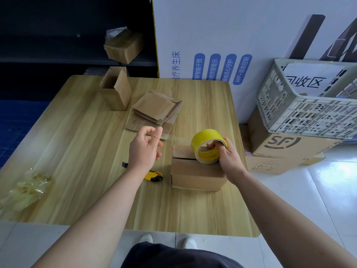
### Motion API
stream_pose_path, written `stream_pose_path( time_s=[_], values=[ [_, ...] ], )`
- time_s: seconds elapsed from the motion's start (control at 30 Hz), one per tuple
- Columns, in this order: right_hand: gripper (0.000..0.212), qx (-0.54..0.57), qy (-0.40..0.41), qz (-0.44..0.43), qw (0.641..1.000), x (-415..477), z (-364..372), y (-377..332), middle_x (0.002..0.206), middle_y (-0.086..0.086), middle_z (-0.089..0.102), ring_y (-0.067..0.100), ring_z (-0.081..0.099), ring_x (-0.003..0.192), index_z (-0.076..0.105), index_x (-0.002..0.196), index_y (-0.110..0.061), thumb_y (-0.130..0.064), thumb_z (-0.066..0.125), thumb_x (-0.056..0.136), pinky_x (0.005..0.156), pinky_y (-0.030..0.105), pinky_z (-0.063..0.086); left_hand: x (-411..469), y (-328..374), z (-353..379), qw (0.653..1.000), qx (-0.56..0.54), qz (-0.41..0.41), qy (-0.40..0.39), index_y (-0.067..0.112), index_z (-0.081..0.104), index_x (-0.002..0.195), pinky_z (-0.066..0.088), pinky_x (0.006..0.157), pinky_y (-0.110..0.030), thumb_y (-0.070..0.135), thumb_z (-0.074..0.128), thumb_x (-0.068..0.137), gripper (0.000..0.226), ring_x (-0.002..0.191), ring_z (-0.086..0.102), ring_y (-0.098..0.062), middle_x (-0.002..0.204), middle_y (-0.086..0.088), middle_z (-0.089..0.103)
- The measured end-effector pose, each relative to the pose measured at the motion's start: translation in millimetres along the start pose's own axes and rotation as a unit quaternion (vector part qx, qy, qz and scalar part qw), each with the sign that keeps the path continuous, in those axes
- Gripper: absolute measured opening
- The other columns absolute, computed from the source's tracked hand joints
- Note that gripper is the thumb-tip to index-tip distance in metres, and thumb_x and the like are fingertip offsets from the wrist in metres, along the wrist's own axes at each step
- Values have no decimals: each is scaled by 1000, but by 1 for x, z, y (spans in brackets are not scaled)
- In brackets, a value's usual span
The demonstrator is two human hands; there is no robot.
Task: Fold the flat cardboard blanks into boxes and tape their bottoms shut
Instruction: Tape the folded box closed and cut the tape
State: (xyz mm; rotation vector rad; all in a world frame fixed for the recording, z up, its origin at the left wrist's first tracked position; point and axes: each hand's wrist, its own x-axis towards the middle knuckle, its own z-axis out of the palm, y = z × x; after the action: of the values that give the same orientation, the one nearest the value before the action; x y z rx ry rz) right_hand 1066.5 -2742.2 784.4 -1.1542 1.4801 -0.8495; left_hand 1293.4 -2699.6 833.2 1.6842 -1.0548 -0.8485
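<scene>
My left hand (145, 147) pinches the free end of a clear tape strip (174, 139), stretched from the yellow tape roll (207, 147). The roll sits atop the folded box (197, 171) on the table (77, 151). My right hand (229, 157) grips the roll, fingers hooked through its core.

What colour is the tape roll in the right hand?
The tape roll is yellow; the head view shows it best.
</scene>
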Motion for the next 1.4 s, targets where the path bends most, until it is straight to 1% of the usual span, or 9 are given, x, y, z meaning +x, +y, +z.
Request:
stream_pose_path(
  time_s=[0.23,0.4,0.5,0.63,0.73,0.8,0.93,1.13,1.4],
  values=[
    [22,0,-2,1,1000,-1,0,-1,107,5,67,22,57,101,58,93,-20,-29,40,100,83,31,41,1,-4,-9,965,-230,-50,-113,15,59,94,54,54,-28,26,57,94,11,57,62,-20,74,-9,68],
    [20,9,-4,-2,1000,-3,0,-4,103,3,66,19,55,96,57,95,-18,-26,40,100,79,30,39,6,-5,-18,945,-262,-83,-176,3,67,85,56,62,-32,27,54,93,28,66,66,-22,77,-12,68],
    [13,20,1,-17,1000,-5,1,-5,90,-9,61,12,53,91,55,100,-20,-23,43,100,78,28,39,9,-7,-16,966,-201,-87,-134,5,61,77,57,57,-31,41,59,92,39,63,65,-24,73,-14,69],
    [20,67,11,-31,997,-7,2,-8,99,-12,58,-1,51,93,49,120,-27,-25,40,103,77,20,40,8,-17,-8,993,-44,-65,-87,13,46,94,56,58,-32,17,67,90,22,61,64,-22,73,-10,72],
    [15,77,20,-30,996,-10,3,-10,100,-12,56,3,51,94,54,100,-32,-23,42,102,79,20,41,8,-33,-2,992,1,-67,-108,16,50,107,55,63,-32,16,68,89,25,65,67,-20,77,-6,73],
    [16,68,23,-31,997,-12,4,-12,95,-8,57,9,52,91,54,90,-31,-20,47,99,79,24,42,9,-41,2,991,10,-73,-109,10,60,102,53,62,-31,14,67,90,14,64,64,-20,74,-4,73],
    [9,52,25,-37,998,-12,5,-12,96,-2,58,11,53,89,54,102,-23,-17,53,96,75,23,43,10,-48,8,983,-7,-146,-110,7,66,86,54,58,-32,13,61,93,10,61,60,-18,73,-4,71],
    [26,4,28,-18,999,-13,5,-9,87,-1,57,12,51,77,53,106,-13,-7,66,85,66,26,42,17,-55,17,972,-35,-202,-119,11,56,84,59,79,-43,21,52,98,18,78,63,-20,87,-8,59],
    [23,-22,51,-32,998,-9,4,-3,79,-4,55,-5,48,63,54,97,-12,8,47,87,55,10,39,14,-72,25,970,-30,-207,-121,4,55,92,54,87,-55,29,49,100,27,61,51,-19,73,-6,48]
  ],
)
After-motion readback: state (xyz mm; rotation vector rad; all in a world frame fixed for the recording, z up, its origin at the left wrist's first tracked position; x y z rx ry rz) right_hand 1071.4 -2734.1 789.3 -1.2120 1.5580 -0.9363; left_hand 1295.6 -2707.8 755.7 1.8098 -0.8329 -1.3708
